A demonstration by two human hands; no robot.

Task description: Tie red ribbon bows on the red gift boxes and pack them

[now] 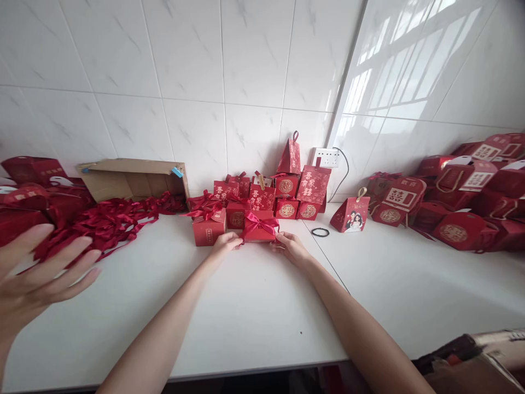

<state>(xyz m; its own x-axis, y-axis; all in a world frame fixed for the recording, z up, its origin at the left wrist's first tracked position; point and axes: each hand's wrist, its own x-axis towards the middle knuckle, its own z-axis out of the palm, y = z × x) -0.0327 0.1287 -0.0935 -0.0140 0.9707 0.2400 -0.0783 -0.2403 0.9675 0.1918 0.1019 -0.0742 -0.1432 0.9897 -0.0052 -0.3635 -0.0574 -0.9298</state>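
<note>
A small red gift box (260, 234) with a bright ribbon bow (262, 221) on top sits on the white table near the row of boxes. My left hand (226, 242) grips its left side, fingers closed against the edge. On the opposite side, my right hand (292, 246) holds the right edge between thumb and fingers. Just left of it stands a taller red box (210, 230), also tied with a ribbon. Behind are several stacked red boxes (286, 187) with gold emblems and white characters. My fingertips are partly hidden by the box's sides.
Another person's spread hand (45, 273) reaches in at the left, near loose red ribbons (118, 221) spilling from an open cardboard box (133, 183). A black ring (320, 232) and a triangular box (351, 214) lie right. More red boxes (453, 230) pile up farther right.
</note>
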